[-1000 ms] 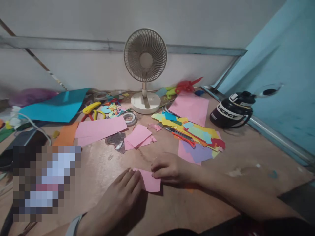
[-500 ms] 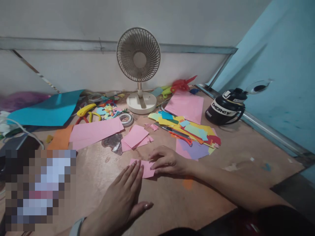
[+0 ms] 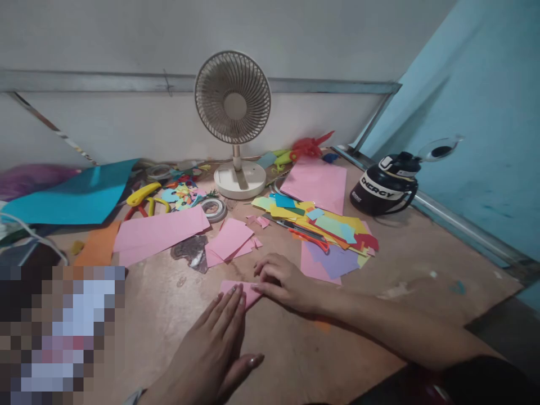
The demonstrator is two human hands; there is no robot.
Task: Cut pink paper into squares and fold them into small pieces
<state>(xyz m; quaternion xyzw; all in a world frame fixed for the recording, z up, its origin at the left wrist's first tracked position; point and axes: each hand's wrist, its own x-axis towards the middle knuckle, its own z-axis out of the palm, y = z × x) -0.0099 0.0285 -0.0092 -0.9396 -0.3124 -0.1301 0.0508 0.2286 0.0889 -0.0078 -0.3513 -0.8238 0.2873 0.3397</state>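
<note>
A small piece of pink paper [image 3: 252,297] lies on the wooden table in front of me, its right side folded over at a slant. My left hand [image 3: 208,343] rests flat on it, fingers stretched out and thumb apart. From the right, my right hand [image 3: 287,282] pinches the paper's edge between thumb and finger; its other fingers are curled. Just beyond sit several cut pink sheets [image 3: 231,239] and small pink scraps. An orange-handled pair of scissors [image 3: 314,241] lies past my right hand, beside a pile of coloured paper [image 3: 333,228].
A white fan [image 3: 235,107] stands at the back. A black jug [image 3: 382,188] is at the right. Tape [image 3: 214,209], yellow-handled pliers [image 3: 144,194], a blue sheet [image 3: 71,197] and an orange sheet [image 3: 98,243] are at the left. A blurred-out patch covers the lower left.
The pink paper's right part has been folded over at a slant. My right hand has shifted slightly left with its edge, while my left hand stays pressed on the paper.
</note>
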